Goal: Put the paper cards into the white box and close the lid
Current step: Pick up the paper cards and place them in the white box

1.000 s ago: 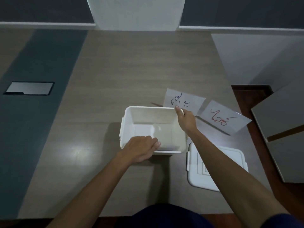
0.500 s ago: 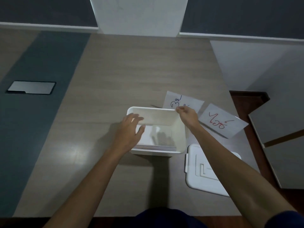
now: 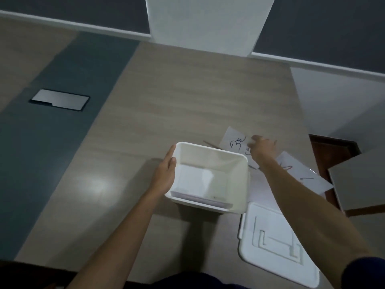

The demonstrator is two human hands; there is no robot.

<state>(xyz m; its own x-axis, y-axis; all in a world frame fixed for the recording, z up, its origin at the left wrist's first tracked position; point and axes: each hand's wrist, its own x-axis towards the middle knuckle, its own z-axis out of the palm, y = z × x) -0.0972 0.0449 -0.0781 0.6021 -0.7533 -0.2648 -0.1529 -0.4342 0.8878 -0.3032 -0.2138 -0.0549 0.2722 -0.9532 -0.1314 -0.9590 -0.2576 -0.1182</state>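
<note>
Left hand (image 3: pixel 165 176) flat against the left wall of the white box (image 3: pixel 239 176), fingers stretched along the rim and not curled round anything; that looks like a brace, so the light plastic tub does not skate across the table (image 3: pixel 187 101) while the other hand works. Inside the box a pale stack of paper cards (image 3: pixel 198 182) lies on the floor, pushed toward the near wall.

Right hand (image 3: pixel 263 147) reaches past the far right corner of the box, down onto the card with dark writing (image 3: pixel 234 141); the fingertips are blurred and bunched at the card's right part, so whether they have pinched it or are only pressing on it I cannot tell. That card lies on the table just beyond the box, its near edge hidden behind the rim, the scribble showing just left of the fingers.

A second card, the one with red marks (image 3: pixel 306 174), lies further right, partly under the right forearm, apart from the fingers. The lid (image 3: pixel 277 243) waits top side up at the near right, just beside the box — parked, I would judge, where the right hand can fetch it last; at least two cards are yet to go in.
</note>
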